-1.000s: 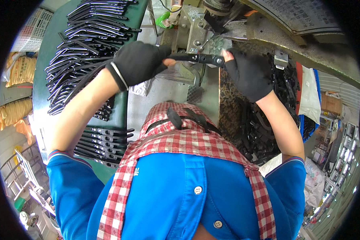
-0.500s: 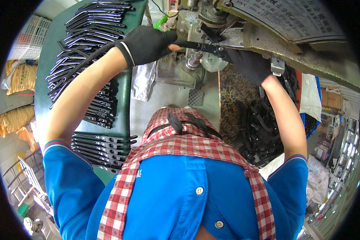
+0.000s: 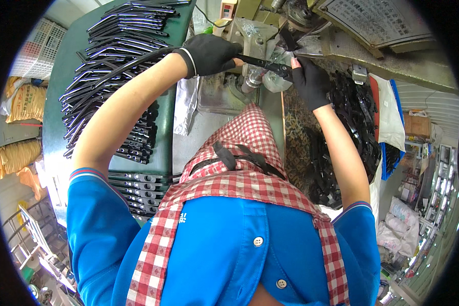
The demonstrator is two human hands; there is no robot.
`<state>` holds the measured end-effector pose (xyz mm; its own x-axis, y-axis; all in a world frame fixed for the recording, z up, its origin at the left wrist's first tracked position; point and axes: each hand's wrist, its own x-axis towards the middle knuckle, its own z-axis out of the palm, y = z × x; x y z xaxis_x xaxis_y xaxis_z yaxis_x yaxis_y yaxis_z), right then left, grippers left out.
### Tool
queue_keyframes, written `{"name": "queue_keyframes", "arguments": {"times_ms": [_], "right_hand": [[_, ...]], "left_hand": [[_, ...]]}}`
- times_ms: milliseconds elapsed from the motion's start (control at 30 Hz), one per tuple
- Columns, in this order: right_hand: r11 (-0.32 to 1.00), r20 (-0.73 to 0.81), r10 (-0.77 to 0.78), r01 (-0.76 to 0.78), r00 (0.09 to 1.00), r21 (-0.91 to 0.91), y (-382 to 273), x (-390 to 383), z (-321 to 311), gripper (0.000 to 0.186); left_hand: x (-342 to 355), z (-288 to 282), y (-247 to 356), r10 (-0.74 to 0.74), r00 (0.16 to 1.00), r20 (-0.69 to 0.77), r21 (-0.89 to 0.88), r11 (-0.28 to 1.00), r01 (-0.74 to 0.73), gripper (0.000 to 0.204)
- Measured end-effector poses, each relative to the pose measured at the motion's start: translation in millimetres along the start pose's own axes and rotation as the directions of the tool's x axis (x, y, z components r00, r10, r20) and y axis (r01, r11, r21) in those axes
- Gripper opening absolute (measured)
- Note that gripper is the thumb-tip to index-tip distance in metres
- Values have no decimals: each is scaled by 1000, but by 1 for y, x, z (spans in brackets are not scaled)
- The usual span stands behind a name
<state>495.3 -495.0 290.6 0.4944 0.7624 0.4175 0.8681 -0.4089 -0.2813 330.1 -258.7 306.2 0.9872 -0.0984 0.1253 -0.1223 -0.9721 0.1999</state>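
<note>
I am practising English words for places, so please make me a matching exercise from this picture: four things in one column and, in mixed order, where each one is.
Things:
1. left hand
2. right hand
3. stacked black strips
4. heap of black parts

Places:
a. on the green table, at the person's left
b. at the person's right, beside the forearm
c. gripping the left end of the black bar
d. at the bar's right end, by the machine

Pairs: 1-c, 2-d, 3-a, 4-b

Matt black knit cloth gloves cover the left hand [image 3: 209,53] and right hand [image 3: 309,81]. The black strip [image 3: 262,64] they grip looks like glossy metal, as do the stacked strips [image 3: 115,66] on the smooth green-painted worktop [image 3: 61,86]. The checked apron [image 3: 239,168] is woven cloth.
</note>
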Motion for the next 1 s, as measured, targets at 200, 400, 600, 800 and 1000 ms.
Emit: {"name": "queue_keyframes", "arguments": {"times_ms": [200, 400, 600, 800, 1000], "right_hand": [[886, -71, -217, 227, 974, 405, -56, -42, -30, 4], [856, 359, -101, -103, 928, 507, -27, -65, 15, 13], [900, 399, 118, -268, 909, 343, 34, -58, 69, 17], [949, 389, 287, -315, 876, 10, 89, -49, 120, 39], [973, 429, 206, -138, 880, -184, 63, -13, 130, 34]], "left_hand": [[-12, 2, -3, -62, 998, 31, -29, 998, 63, 26], [-17, -9, -1, -110, 989, 97, -53, 992, 115, 27], [-22, -8, -6, -70, 997, 45, -57, 996, 72, 31], [-14, 1, 11, -14, 995, -103, -76, 997, 6, 35], [-43, -2, 17, -65, 986, -155, -177, 983, 37, 36]]}}
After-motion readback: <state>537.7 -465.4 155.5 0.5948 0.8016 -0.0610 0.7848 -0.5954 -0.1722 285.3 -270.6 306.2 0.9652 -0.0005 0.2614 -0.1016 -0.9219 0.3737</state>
